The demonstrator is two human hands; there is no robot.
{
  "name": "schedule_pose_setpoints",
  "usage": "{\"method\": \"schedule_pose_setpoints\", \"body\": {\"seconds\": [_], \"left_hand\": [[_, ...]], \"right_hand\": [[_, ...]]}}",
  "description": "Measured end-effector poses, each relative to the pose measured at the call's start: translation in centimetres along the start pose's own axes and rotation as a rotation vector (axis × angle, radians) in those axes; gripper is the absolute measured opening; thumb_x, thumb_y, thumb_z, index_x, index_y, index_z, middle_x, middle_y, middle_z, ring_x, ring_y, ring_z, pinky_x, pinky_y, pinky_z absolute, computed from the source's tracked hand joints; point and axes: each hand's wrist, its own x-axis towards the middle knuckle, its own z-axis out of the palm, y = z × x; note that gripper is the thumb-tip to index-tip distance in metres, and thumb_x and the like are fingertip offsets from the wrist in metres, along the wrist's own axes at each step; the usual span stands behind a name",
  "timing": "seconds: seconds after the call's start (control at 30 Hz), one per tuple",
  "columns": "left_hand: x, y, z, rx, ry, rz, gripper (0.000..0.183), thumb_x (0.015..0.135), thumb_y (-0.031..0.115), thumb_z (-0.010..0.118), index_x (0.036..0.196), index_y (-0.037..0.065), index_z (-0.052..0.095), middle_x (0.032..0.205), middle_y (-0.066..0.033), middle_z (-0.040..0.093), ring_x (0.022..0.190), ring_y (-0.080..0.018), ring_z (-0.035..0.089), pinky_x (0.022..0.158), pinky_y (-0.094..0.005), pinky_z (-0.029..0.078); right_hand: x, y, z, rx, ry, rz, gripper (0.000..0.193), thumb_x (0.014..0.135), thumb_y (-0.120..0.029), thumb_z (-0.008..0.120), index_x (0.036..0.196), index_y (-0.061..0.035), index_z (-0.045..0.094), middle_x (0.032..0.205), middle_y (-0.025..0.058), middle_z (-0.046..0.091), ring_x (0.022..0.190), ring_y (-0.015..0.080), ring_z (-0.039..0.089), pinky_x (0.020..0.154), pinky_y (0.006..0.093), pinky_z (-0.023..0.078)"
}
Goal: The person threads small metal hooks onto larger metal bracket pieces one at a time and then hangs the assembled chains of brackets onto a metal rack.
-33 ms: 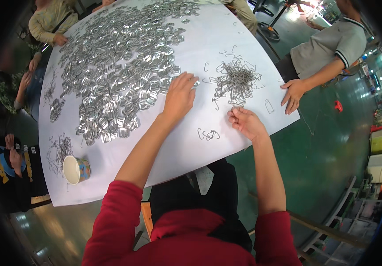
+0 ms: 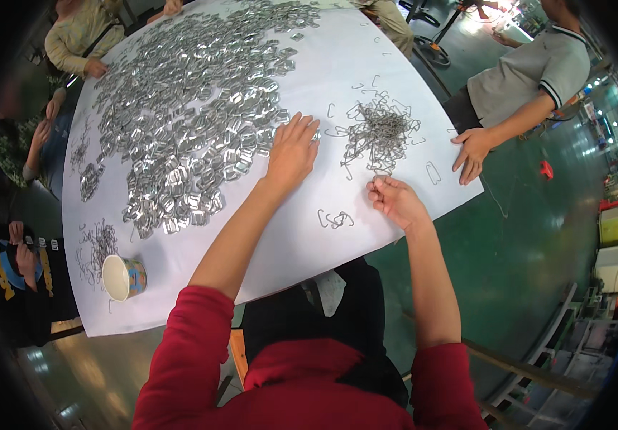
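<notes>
My left hand [image 2: 292,152] rests palm down at the right edge of a broad heap of shiny silver metal buckles [image 2: 201,122], its fingers stretched out and slightly apart. A single silver piece shows beside its fingertips, partly covered. At the near end of a tangled pile of bent wire hooks [image 2: 382,129], my right hand [image 2: 400,204] is closed, thumb and forefinger pinched together. A thin wire hook [image 2: 381,173] appears to stick out from that pinch. Between my hands and nearer to me lies a small group of loose wire hooks [image 2: 335,218].
A paper cup [image 2: 124,277] stands at the table's near left beside another wire hook pile [image 2: 101,244]. The white table [image 2: 266,258] has a corner at right, where a co-worker's hand [image 2: 472,154] leans. Other people work along the left and far sides.
My left hand's fingers have spread a little over the buckles' edge. My right hand stays pinched in the same place by the wire hook pile.
</notes>
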Motion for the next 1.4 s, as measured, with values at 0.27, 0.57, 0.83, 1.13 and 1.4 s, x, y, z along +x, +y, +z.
{"method": "schedule_pose_setpoints", "body": {"seconds": [0.27,0.57,0.83,1.13,1.4], "left_hand": [[-5.1,1.2,-1.6,0.109,-0.174,-0.052,0.036,0.084,0.011,0.054,0.12,0.006,0.051,0.124,-0.0117,0.051,0.123,-0.0262,0.041,0.105,-0.046,0.027],[-8.5,3.2,-6.2,-0.004,-0.082,-0.205,0.033,0.077,0.013,0.065,0.108,0.004,0.055,0.118,-0.0147,0.054,0.119,-0.0326,0.044,0.104,-0.0489,0.026],[-8.1,3.2,-6.1,-0.015,0.049,-0.207,0.023,0.07,0.006,0.07,0.091,0.006,0.061,0.096,-0.0121,0.061,0.107,-0.0316,0.052,0.101,-0.0514,0.029],[-8.8,6.8,-7.4,-0.842,0.079,-0.716,0.022,0.083,0.003,0.06,0.104,0.005,0.064,0.087,-0.0059,0.061,0.09,-0.015,0.058,0.071,-0.026,0.052],[-9.8,11.8,-10.3,-0.922,0.031,-0.731,0.04,0.081,-0.006,0.058,0.119,0.003,0.054,0.099,-0.0083,0.06,0.091,-0.0134,0.058,0.078,-0.0257,0.05]], "right_hand": [[-1.6,2.2,0.1,-0.032,0.026,-0.082,0.012,0.088,-0.01,0.057,0.094,0.0001,0.057,0.084,0.0048,0.058,0.072,0.0117,0.055,0.063,0.0238,0.046],[-2.8,3.8,4.0,-0.182,0.05,-0.086,0.016,0.084,-0.014,0.059,0.093,0.0001,0.058,0.08,0.0055,0.06,0.069,0.0127,0.058,0.06,0.0244,0.047],[-4.4,4.4,4.7,-0.353,0.01,-0.273,0.016,0.087,-0.01,0.057,0.098,0.0001,0.059,0.08,0.0037,0.06,0.069,0.0094,0.056,0.058,0.0224,0.043],[-6.4,3.8,9.5,-0.308,-0.05,-0.293,0.011,0.087,-0.011,0.057,0.089,0.0001,0.058,0.079,0.0054,0.06,0.07,0.0112,0.056,0.058,0.0236,0.044],[-6.6,5.2,13.7,-0.33,0.035,-0.445,0.013,0.082,-0.012,0.063,0.088,-0.0009,0.061,0.107,0.0044,0.052,0.076,0.0103,0.054,0.071,0.0232,0.043]]}}
